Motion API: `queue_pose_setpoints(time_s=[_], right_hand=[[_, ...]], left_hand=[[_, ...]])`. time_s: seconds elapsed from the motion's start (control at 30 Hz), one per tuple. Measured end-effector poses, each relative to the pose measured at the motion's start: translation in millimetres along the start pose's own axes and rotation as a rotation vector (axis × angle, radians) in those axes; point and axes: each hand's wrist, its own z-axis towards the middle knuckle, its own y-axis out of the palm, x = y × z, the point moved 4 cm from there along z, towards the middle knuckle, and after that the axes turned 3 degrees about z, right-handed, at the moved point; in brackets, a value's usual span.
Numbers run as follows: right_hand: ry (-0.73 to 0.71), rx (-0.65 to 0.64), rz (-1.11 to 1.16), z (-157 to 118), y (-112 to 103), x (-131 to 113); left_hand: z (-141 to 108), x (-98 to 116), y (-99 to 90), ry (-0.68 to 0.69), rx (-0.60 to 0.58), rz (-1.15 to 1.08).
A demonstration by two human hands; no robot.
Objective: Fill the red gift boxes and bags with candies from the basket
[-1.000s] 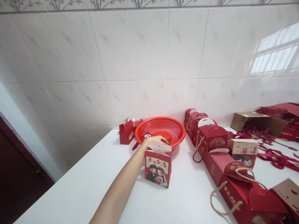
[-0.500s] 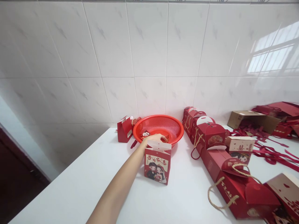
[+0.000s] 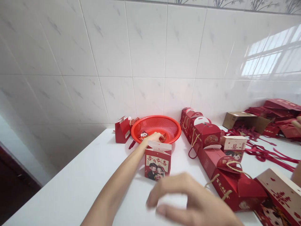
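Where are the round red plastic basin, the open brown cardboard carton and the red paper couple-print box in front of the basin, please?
Round red plastic basin (image 3: 156, 121), head view: far inner wall.
Open brown cardboard carton (image 3: 228, 121), head view: left side panel.
Red paper couple-print box (image 3: 156, 162), head view: printed front.

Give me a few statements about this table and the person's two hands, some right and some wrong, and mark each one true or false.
1. The left hand reaches into the red basket. True.
2. The right hand is closed around a rope handle. False: its thumb and fingers are apart, with nothing visible between them.
3. The box with the cartoon couple stands upright on the white table. True.
4. The cardboard carton is left of the red basket. False: it is off to the right, past the row of red boxes.
5. Dark red ribbons lie loose on the right side of the table. True.
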Motion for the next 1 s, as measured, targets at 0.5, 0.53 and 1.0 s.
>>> queue_pose_setpoints(time_s=[0.5,0.53,1.0], right_hand=[[0.380,0.866,-0.135,46,-132,151],[0.403,0.859,-0.138,53,-134,156],[0.598,0.727,0.245,88,-108,218]], left_hand=[[4,-19,-24.2,0.054,0.396,-0.402],[3,-19,-22.5,0.057,0.401,-0.411],[12,-49,31.0,0.039,0.428,-1.035]])
